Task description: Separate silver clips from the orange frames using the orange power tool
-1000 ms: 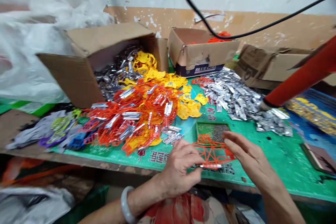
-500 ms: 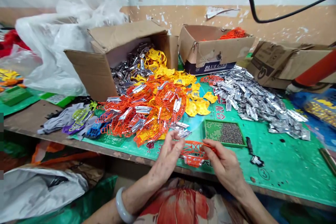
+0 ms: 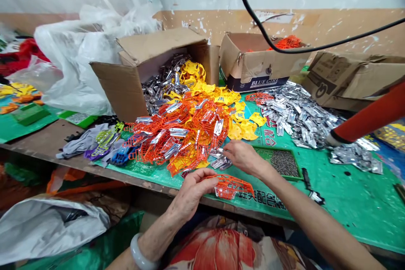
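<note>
My left hand [image 3: 196, 190] holds an orange plastic lattice piece [image 3: 236, 185] by its left end, thumb on top, above the table's front edge. My right hand [image 3: 243, 157] is over a small group of silver metal pieces [image 3: 218, 161], fingers bent together and pointing left. What its fingertips hold, if anything, is hidden. Just beyond lies a large heap of orange lattice pieces [image 3: 186, 124], some with silver metal pieces on them, mixed with yellow plastic pieces [image 3: 245, 130]. The right forearm passes in front of a green tray [image 3: 295, 164] of small grey parts.
An open carton [image 3: 118, 93] spills silver and yellow pieces at the back. A second carton [image 3: 259, 67] holds orange pieces. A pile of silver metal pieces [image 3: 300, 112] spreads at right, below a red-orange tube [image 3: 370, 114]. A black cable [image 3: 253, 12] hangs overhead.
My right hand has let go of the orange lattice piece and moved forward and left to the silver pieces. My left hand keeps the piece. The view has shifted slightly.
</note>
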The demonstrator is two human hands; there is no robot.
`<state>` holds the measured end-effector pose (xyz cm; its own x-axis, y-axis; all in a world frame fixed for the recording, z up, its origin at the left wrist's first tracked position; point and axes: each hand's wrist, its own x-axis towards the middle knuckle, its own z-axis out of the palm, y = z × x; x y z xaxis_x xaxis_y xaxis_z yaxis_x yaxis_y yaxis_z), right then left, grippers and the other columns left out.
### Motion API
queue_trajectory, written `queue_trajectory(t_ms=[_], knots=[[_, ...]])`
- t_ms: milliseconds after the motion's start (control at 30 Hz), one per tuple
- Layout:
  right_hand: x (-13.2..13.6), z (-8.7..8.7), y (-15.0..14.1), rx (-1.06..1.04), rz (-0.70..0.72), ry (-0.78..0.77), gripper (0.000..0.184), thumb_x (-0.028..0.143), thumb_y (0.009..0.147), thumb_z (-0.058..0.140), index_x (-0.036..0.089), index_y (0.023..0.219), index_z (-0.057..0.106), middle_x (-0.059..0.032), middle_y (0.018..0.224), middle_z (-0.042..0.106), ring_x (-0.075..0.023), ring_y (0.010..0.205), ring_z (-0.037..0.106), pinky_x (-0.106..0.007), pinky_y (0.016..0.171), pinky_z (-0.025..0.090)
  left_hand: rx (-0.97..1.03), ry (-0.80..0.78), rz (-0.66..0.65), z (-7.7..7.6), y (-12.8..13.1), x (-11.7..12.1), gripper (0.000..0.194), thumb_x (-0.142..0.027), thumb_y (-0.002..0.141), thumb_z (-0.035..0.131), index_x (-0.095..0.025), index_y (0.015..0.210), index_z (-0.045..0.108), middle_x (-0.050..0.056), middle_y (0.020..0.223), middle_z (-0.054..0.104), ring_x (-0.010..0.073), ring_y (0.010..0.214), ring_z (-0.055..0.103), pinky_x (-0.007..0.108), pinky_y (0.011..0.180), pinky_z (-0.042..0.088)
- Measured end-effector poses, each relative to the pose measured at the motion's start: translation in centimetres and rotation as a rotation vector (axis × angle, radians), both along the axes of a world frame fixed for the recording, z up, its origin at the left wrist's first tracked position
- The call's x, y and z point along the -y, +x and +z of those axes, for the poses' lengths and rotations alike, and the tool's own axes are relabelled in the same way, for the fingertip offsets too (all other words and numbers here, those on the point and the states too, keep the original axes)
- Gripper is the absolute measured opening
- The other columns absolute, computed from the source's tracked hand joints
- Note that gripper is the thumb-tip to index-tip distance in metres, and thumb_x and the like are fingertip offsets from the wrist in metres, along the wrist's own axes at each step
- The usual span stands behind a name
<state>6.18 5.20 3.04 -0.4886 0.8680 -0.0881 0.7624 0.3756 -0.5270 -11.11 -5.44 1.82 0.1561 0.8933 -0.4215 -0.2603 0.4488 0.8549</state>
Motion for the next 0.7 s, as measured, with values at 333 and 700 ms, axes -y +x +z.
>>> queue_trajectory(t_ms=[333, 700], knots=[[-2.3, -2.1, -0.4, -0.117, -0.047, -0.156, 0.030, 0.014, 0.069, 0.059, 0.018, 0.098, 0.065, 0.0000, 0.069, 0.059, -0.0135, 0.065, 0.050, -0.024, 0.059, 0.031, -0.139, 0.107, -0.135, 0.0, -0.2, -0.5, 0.023, -0.032, 0.073, 0.070, -0.014, 0.087, 0.063, 0.001, 0.081, 0.064, 0.0129, 0.075, 0.055, 0.025, 0.074, 0.040], [2.0, 0.6, 3.2, -0.717, -0.215, -0.475, 0.018, 0.026, 0.072, 0.060, 0.017, 0.086, 0.053, 0.0034, 0.062, 0.059, -0.0089, 0.047, 0.053, -0.021, 0.043, 0.040, -0.015, 0.124, -0.194, -0.3, 1.6, -1.3, 0.027, -0.030, 0.075, 0.069, -0.016, 0.097, 0.062, 0.001, 0.086, 0.059, 0.0124, 0.078, 0.053, 0.025, 0.074, 0.043]])
